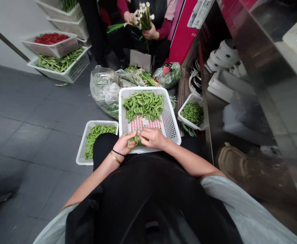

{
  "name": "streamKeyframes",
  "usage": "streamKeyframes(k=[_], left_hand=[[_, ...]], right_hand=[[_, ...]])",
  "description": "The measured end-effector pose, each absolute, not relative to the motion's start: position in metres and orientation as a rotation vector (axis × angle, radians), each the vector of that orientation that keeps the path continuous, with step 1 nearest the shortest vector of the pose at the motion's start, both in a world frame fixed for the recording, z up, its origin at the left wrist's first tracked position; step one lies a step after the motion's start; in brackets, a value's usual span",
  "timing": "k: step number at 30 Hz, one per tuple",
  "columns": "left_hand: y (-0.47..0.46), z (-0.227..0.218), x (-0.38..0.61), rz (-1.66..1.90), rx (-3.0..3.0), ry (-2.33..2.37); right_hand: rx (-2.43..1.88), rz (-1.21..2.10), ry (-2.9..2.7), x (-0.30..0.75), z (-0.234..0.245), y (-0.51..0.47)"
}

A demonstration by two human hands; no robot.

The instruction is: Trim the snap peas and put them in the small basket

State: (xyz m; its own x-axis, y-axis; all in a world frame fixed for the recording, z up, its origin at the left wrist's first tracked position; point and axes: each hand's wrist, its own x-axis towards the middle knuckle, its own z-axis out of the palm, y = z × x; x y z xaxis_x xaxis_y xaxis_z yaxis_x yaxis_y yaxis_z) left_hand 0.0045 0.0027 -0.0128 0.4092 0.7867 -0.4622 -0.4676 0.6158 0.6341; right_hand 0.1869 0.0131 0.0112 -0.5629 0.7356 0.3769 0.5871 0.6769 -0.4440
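A white perforated basket (172,126) rests on my lap, with a pile of green bean pods (143,105) at its far end. At the basket's near edge my left hand (124,143) and my right hand (153,137) meet, both closed on a few green pods (136,139) between them. A gold bangle and a dark band circle my left wrist. A smaller white basket (82,152) with more green pods (94,135) stands on the floor by my left knee.
Another small basket of green pieces (193,113) sits to the right by a steel counter (252,84). Plastic bags of greens (107,89) lie ahead. A seated person's hands hold white-tipped stalks (143,15). Baskets of red chillies (51,39) and green beans (59,62) stand far left.
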Motion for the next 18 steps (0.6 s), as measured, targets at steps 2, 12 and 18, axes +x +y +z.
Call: streamKeyframes(k=[2,12,18], left_hand=[[0.005,-0.01,0.0,0.963,0.477,0.923],[0.0,0.003,-0.003,1.147,0.928,1.25],[-0.007,0.0,-0.015,0.893,1.21,1.224]], right_hand=[[-1.064,0.418,-2.214,0.2,0.016,0.014],[-1.186,0.818,-2.407,0.186,0.016,0.014],[-1.183,1.232,-2.102,0.191,0.012,0.015]])
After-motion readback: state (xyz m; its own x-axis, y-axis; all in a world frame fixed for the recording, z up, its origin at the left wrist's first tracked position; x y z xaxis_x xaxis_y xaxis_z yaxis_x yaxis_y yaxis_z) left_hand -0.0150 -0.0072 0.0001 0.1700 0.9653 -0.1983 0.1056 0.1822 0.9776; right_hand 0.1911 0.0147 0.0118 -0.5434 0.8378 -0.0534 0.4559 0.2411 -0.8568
